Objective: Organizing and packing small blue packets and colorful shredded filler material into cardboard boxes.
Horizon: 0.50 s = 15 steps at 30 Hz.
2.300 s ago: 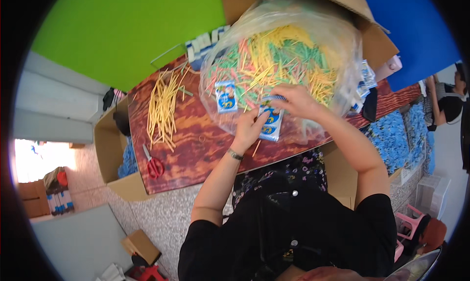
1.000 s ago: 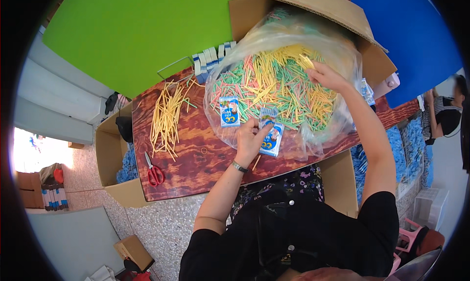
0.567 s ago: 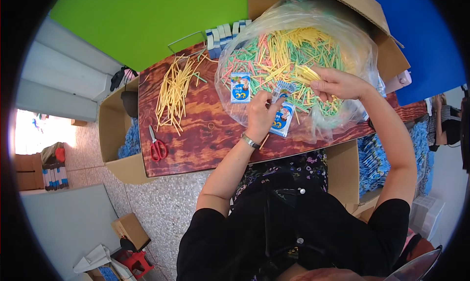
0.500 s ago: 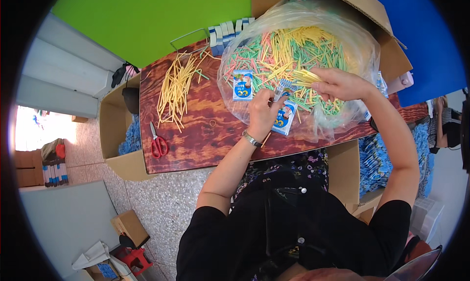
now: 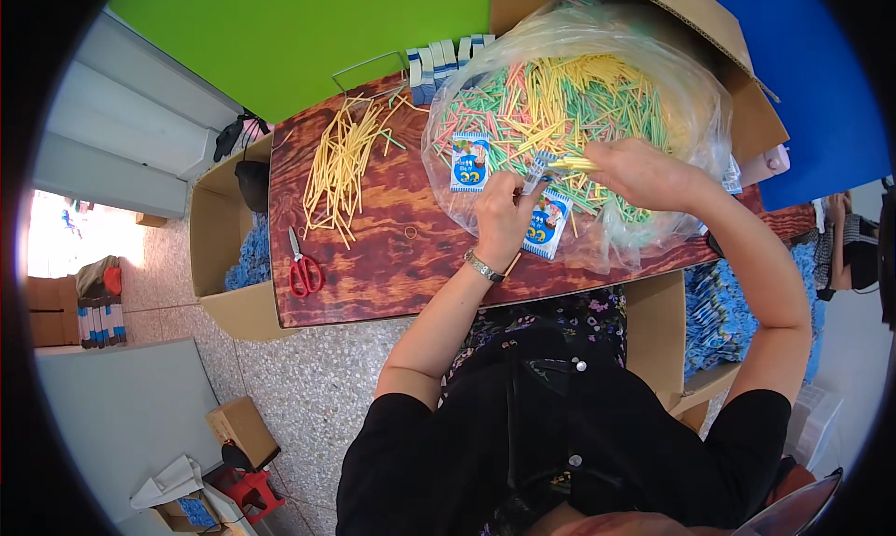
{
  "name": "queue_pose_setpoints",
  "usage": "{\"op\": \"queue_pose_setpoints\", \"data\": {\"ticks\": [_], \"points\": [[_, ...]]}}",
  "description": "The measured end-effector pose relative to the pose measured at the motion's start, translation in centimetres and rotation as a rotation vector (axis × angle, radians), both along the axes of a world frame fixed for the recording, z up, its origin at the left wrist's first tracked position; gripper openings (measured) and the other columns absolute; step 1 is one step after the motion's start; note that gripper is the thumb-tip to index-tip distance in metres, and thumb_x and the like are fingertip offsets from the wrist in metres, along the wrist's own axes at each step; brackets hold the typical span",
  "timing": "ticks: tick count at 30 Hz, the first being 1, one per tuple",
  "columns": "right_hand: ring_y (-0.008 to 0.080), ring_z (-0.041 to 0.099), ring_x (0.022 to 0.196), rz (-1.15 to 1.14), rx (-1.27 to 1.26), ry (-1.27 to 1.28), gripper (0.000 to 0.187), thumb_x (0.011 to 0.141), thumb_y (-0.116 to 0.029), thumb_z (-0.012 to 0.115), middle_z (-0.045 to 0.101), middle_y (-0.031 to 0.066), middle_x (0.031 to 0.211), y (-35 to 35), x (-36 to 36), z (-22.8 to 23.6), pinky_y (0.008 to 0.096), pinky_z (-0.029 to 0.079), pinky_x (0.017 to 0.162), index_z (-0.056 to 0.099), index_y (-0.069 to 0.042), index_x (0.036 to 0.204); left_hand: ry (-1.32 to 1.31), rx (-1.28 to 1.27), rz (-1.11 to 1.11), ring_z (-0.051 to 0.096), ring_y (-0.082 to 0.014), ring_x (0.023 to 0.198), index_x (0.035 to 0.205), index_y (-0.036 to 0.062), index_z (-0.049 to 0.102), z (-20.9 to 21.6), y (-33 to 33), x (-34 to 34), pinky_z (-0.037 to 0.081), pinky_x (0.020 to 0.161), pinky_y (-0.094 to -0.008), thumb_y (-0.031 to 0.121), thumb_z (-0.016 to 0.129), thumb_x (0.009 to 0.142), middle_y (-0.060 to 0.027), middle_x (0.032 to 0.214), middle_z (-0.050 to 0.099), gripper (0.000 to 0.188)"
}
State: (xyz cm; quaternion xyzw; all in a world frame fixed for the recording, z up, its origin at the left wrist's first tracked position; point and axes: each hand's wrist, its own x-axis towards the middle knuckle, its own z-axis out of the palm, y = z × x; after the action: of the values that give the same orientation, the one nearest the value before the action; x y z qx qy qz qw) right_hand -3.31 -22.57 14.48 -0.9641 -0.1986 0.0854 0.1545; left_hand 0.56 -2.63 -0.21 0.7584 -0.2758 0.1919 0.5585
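Near the centre of the frame, my left hand (image 5: 501,207) pinches a small blue-and-white packet (image 5: 537,172); my right hand (image 5: 644,174) grips a bundle of yellow sticks (image 5: 571,163) just right of it. If my left pinch slackens or I push crookedly, the packet could crumple and the sticks snap or scatter. The bundle's long axis lies nearly level, tips pointing left; the packet's runs upward, leaning slightly right.

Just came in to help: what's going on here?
A person pinches a small blue-and-white packet in the left grip, by a plastic bag of coloured sticks. The right grip holds yellow sticks, ends at that packet; whether they are inside is unclear. Scissors lie on the table.
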Motion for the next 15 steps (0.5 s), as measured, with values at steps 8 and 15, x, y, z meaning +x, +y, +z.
{"op": "queue_pose_setpoints", "data": {"ticks": [8, 15], "points": [[0.0369, 0.066, 0.069, -0.016, -0.152, 0.705, 0.023, 0.090, -0.019, 0.055, 0.064, 0.0219, 0.076, 0.5, 2.7, 3.6, 0.0457, 0.051, 0.068, 0.056, 0.004, 0.092, -0.295, 0.093, -0.025, 0.056, -0.0267, 0.065, 0.083, 0.0025, 0.060, -0.2, 0.4, 0.3, 0.044, 0.054, -0.0361, -0.004, 0.072, 0.066, -0.0103, 0.072, 0.055, 0.022], [0.0348, 0.066, 0.082, 0.123, -0.375, 0.179, 0.034, 0.083, -0.024, 0.068, 0.065, 0.0212, 0.080, 3.1, 2.3, 2.4, 0.0449, 0.051, 0.072, 0.060, 0.003, 0.101, -0.151, 0.070, -0.108, 0.060, -0.0297, 0.074, 0.094, 0.0021, 0.061, 0.0, -0.1, 0.0, 0.049, 0.062, -0.0372, 0.001, 0.075, 0.070, -0.0130, 0.082, 0.059, 0.028]]}}
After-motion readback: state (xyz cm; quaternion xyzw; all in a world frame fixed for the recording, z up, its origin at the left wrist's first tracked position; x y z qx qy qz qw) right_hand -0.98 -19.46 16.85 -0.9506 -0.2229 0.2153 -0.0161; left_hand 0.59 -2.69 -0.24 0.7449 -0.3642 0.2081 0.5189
